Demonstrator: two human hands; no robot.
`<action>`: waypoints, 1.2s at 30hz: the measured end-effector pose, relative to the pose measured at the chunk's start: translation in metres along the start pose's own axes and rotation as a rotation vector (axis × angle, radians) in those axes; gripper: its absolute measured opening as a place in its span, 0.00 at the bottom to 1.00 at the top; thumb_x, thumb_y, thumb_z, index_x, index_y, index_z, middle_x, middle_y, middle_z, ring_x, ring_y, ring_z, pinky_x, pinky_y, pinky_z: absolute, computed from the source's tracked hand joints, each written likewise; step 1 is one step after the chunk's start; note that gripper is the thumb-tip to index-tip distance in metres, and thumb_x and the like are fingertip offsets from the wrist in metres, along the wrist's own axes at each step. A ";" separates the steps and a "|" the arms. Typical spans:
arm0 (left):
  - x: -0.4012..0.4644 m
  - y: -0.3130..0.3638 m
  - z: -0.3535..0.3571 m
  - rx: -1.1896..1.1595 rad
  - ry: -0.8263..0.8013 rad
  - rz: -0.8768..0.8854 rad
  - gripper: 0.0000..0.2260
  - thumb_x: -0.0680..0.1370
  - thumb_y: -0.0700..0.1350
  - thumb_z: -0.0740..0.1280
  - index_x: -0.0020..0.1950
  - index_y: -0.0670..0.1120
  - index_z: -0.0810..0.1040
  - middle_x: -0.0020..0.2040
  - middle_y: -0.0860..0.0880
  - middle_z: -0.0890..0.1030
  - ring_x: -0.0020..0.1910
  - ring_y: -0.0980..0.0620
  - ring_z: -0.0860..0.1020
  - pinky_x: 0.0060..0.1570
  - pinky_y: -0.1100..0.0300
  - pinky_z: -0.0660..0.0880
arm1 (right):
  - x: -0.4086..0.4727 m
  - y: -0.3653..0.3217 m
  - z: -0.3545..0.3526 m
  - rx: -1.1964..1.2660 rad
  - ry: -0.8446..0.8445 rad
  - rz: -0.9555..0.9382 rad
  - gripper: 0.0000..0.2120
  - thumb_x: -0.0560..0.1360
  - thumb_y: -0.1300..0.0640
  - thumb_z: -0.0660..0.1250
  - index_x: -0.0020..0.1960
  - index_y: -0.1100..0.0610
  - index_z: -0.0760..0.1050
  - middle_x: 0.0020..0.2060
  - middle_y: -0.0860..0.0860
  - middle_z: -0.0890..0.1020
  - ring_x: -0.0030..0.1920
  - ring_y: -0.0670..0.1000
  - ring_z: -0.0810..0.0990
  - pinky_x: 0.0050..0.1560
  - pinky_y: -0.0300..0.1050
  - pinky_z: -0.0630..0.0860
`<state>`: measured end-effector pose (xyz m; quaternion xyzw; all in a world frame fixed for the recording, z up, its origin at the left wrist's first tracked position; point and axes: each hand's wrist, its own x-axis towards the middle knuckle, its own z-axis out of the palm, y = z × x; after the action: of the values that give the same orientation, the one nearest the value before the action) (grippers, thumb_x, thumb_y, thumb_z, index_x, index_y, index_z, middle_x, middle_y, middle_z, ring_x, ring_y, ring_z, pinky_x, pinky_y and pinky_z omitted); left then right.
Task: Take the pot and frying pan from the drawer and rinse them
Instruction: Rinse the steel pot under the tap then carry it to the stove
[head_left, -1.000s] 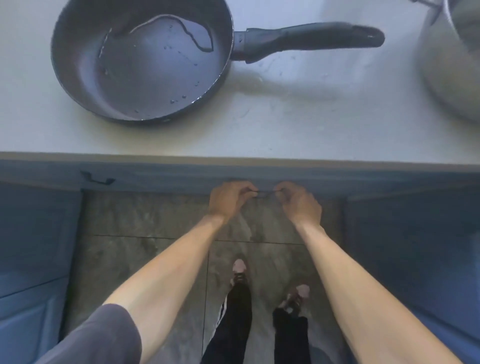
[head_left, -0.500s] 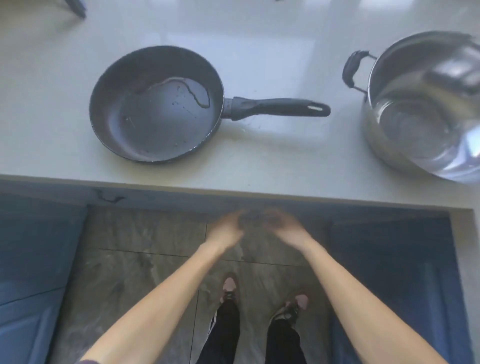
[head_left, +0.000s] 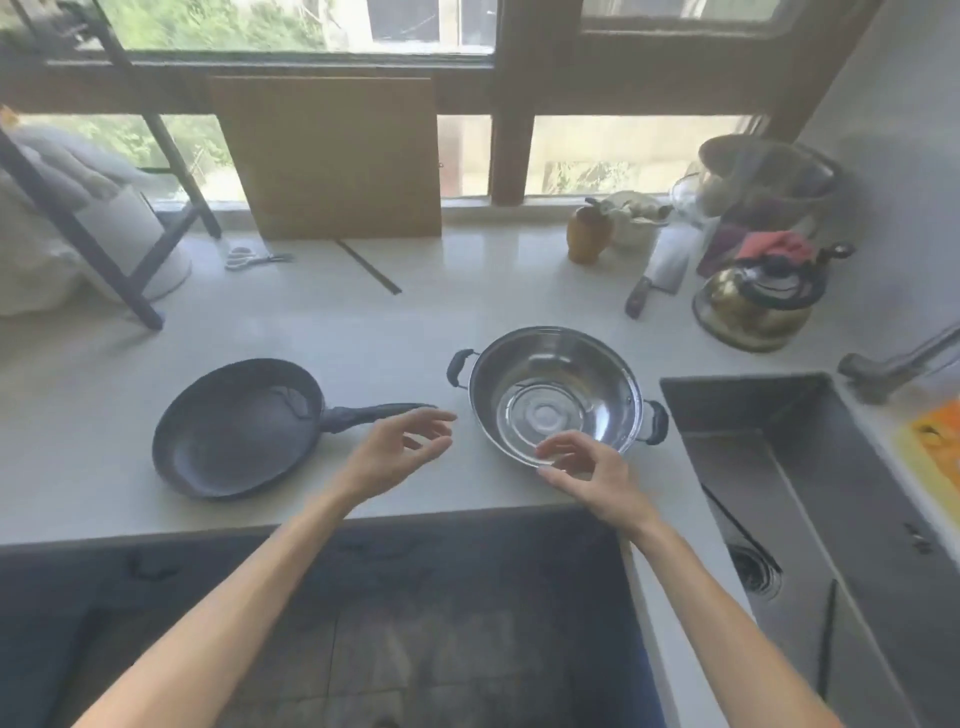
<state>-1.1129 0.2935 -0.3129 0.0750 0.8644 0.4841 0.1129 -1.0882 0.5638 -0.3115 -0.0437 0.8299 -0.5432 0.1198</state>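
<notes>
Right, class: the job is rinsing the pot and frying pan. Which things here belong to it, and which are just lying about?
Belong to the job: frying pan, pot, sink, tap.

Lying about: cleaver, kettle, scissors, cutting board.

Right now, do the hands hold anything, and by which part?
Nothing is held. The left hand and right hand are open above the counter, between frying pan and pot.

Right hand (head_left: 589, 470) covers the pot (head_left: 553, 392) near rim; faucet (head_left: 904, 358) cut off (right edge).
</notes>
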 end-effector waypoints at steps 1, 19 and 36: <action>0.010 0.007 0.000 0.037 0.000 0.012 0.12 0.76 0.44 0.69 0.52 0.61 0.78 0.47 0.57 0.84 0.50 0.61 0.80 0.49 0.69 0.73 | 0.001 -0.001 -0.012 -0.011 0.014 0.000 0.09 0.70 0.59 0.73 0.49 0.51 0.79 0.47 0.45 0.84 0.46 0.42 0.82 0.49 0.33 0.75; 0.209 -0.042 -0.021 0.429 -0.347 -0.046 0.08 0.78 0.45 0.65 0.45 0.59 0.78 0.37 0.63 0.84 0.50 0.55 0.80 0.57 0.54 0.74 | 0.079 0.116 -0.138 -0.193 0.235 0.495 0.13 0.70 0.55 0.70 0.50 0.40 0.74 0.57 0.48 0.77 0.55 0.48 0.76 0.50 0.42 0.72; 0.337 0.085 0.102 0.346 -0.498 0.217 0.12 0.75 0.40 0.69 0.47 0.59 0.81 0.36 0.59 0.83 0.39 0.60 0.82 0.53 0.57 0.72 | -0.025 0.129 -0.214 0.146 0.559 0.537 0.10 0.71 0.67 0.67 0.42 0.52 0.75 0.40 0.53 0.80 0.40 0.50 0.80 0.40 0.31 0.73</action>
<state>-1.4085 0.5018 -0.3328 0.3008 0.8667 0.3060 0.2543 -1.1090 0.8119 -0.3433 0.3332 0.7715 -0.5411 0.0296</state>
